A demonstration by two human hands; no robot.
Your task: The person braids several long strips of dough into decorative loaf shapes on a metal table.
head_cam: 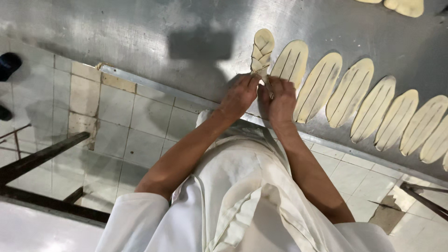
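- Head view: the braided dough piece (262, 51) lies on the steel table (140, 37), its near end at the table's front edge; the far part is already plaited, the near strands loose under the fingers.
- Left hand (240, 95) pinches the near strands of the braided dough piece from its left side, fingers closed on dough; right hand (281, 100) does the same from its right side — thumbs nearly touching.
- Right of the braided dough piece runs a row of slit oval dough pieces (354, 91), the nearest just beside it; keep the working strands off that neighbour.
- Judged good practice: cross strands evenly, tension light so they do not tear; seal the tail by pinching firmly — then tuck it under.
- A white apron (242, 196) hangs below the braided dough piece; tiled floor (140, 126) lies beyond the table edge.
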